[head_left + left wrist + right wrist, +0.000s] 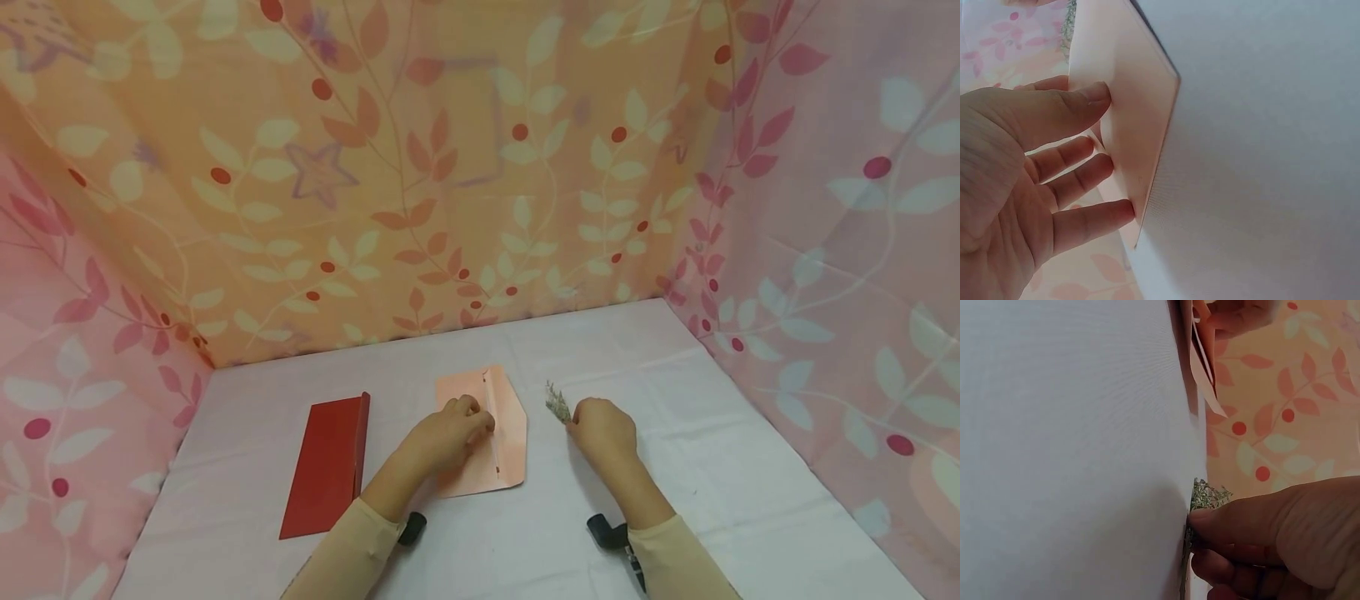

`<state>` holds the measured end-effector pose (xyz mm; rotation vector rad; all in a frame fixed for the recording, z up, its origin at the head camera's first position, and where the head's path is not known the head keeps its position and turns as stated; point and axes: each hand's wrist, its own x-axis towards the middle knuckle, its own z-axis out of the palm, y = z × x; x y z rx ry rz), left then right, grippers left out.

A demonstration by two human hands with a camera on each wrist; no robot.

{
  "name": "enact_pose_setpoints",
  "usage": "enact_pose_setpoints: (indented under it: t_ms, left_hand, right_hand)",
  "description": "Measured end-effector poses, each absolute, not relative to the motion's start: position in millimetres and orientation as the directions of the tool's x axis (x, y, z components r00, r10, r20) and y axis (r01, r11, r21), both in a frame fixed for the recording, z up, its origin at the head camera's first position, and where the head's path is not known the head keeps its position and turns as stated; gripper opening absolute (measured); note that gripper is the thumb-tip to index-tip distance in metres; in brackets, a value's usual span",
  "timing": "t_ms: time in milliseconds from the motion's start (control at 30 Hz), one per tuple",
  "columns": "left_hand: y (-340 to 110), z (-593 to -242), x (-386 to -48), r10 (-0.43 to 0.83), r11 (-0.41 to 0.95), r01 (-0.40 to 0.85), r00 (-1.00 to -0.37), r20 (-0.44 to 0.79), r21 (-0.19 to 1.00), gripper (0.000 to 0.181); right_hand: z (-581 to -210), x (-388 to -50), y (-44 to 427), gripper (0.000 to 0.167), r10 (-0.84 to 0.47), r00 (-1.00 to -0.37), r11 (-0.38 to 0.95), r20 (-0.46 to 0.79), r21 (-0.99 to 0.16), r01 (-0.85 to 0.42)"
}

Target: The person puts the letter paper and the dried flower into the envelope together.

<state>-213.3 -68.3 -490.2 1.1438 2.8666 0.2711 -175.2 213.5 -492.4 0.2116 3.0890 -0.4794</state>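
A peach envelope (pixel 465 467) lies on the white table with its pointed flap (pixel 512 425) folded out to the right. My left hand (pixel 453 433) is over it, thumb and fingertips at the envelope's mouth, pinching its upper panel. In the left wrist view the thumb presses on the peach paper (pixel 1138 106); the index fingertip is partly hidden. From the right wrist view the mouth gapes slightly. To the right, my right hand (pixel 606 429) pinches a small sprig of dried flowers (pixel 557 402) by its stem, between thumb and index finger, close to the tabletop (pixel 1072 425).
A dark red folder-like item (pixel 326 467) lies left of the envelope, near my left forearm. Patterned cloth walls (pixel 420 167) enclose the table at the back and both sides. Black devices (pixel 607 532) are strapped at the wrists.
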Motion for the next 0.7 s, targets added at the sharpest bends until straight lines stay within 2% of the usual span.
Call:
enact_pose_setpoints:
  t_ms: [167, 333, 467, 600, 700]
  left_hand:
    - [-68, -490, -212, 0.68, 0.717, 0.668, -0.733, 0.01, 0.198, 0.03]
    - [-68, -491, -212, 0.678, 0.719, 0.669, -0.735, 0.017, 0.188, 0.03]
    - [-68, -492, -212, 0.683, 0.714, 0.675, -0.73, 0.027, 0.186, 0.03]
    - [-69, -492, -213, 0.682, 0.716, 0.674, -0.731, 0.023, 0.184, 0.031]
    - [-69, -493, -213, 0.682, 0.718, 0.674, -0.731, 0.021, 0.174, 0.032]
  right_hand:
    - [-490, -170, 210, 0.023, 0.125, -0.992, 0.947, -0.018, -0.296, 0.125]
    - [-487, -169, 210, 0.014, 0.112, -0.993, 0.924, -0.046, -0.362, 0.121]
    - [-487, -173, 212, 0.013, 0.12, -0.989, 0.832, -0.092, -0.534, 0.15]
    - [-487, -181, 207, 0.015, 0.087, -0.988, 0.633, -0.128, -0.759, 0.155]
    - [-489, -187, 197, 0.017, 0.07, -0.988, 0.493, -0.14, -0.856, 0.156]
